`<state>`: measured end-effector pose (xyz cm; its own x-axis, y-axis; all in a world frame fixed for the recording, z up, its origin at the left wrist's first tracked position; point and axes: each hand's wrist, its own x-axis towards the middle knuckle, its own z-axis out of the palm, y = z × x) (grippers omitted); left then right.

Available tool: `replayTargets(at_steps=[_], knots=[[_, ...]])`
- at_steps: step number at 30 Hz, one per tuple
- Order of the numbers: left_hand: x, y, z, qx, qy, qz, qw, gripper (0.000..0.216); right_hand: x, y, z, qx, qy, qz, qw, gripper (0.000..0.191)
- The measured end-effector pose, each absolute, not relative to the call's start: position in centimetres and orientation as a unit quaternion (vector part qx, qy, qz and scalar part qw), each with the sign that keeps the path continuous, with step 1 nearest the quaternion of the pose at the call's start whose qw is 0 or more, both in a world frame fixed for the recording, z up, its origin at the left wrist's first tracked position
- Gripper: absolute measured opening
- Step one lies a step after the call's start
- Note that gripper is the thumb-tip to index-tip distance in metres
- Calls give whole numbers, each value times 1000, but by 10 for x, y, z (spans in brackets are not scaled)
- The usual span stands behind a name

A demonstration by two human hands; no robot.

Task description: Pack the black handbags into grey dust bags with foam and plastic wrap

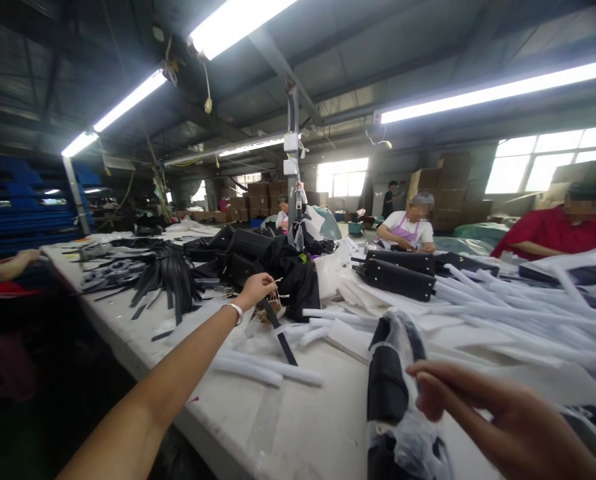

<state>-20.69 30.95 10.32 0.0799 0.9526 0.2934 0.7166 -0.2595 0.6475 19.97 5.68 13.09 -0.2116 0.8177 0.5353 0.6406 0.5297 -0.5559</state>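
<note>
Head view: left hand (255, 290), fingers pinched shut on a small pale string (277, 283), reaches beside the unwrapped black bags (258, 257). Right hand (483, 407), fingers loosely spread, touches a plastic-sleeved bag (391, 390) at the near bench (298, 433) edge. One bag sleeved; the heap lies bare.

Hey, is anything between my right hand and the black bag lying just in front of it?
Nothing solid. The right hand is just right of the black plastic-wrapped bag; only the bag's clear plastic film lies between them.
</note>
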Motion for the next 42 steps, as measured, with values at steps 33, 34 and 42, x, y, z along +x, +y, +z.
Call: replayTargets(at_steps=[33, 34, 42], knots=[[-181, 279, 94, 643, 460, 458, 408, 26, 45, 257, 125, -454, -785, 260, 332, 26], [-183, 284, 89, 637, 470, 460, 403, 26, 46, 257, 125, -447, -782, 269, 340, 26], [-221, 292, 74, 624, 553, 449, 322, 30, 63, 256, 128, -416, -750, 326, 398, 31]])
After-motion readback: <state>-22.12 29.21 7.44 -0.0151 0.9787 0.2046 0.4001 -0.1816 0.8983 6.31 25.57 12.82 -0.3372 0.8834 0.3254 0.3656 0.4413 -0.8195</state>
